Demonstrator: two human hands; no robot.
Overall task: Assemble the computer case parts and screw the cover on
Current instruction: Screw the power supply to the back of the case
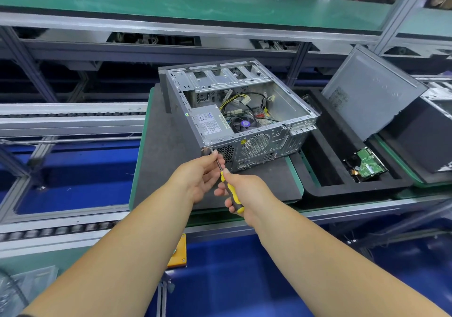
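At frame centre, right hand [247, 194] gripping yellow screwdriver [231, 192], left fingers [212, 161] pinching its shaft at open case [244, 111] rear corner.

Grey computer case [244, 111] lies open-topped; dark cover [369, 91] leans right.

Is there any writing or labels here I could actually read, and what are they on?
No text is legible.
White label on the power supply in the computer case: print too small.
Yellow sticker on the case's rear: blurred.
Green hard drive board: markings too small.
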